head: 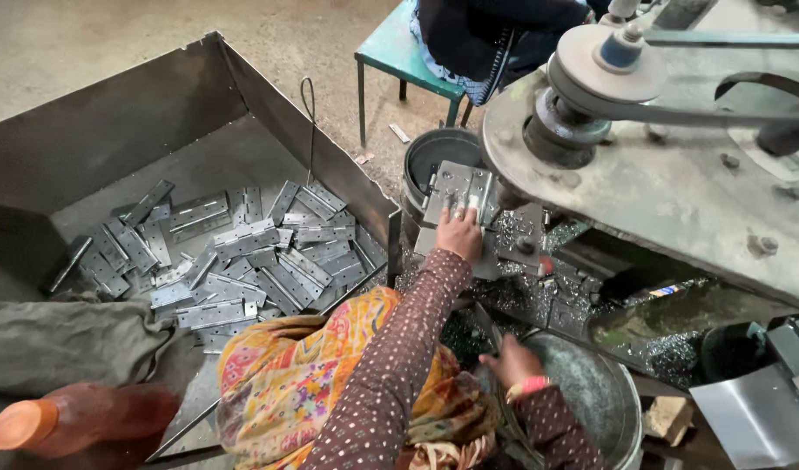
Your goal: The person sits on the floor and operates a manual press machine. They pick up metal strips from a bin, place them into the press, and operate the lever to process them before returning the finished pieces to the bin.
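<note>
Left hand pressing hinge plate at machine, right hand by metal tub, bin of hinges

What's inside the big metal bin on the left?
The metal bin holds a loose heap of flat grey hinges on its floor. A patterned cloth and a grey cloth cover the near edge, hiding whatever lies beneath.

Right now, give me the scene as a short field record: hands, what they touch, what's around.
left hand: pressed flat on a grey metal hinge plate at the machine, fingers spread
right hand: low at the rim of a round metal basin; cannot tell what it grips
machine: grey plate with belt pulley above the work spot
bin: large sheet-metal bin on the left, holding a heap of hinges
near front: orange bottle lying on grey cloth
</note>
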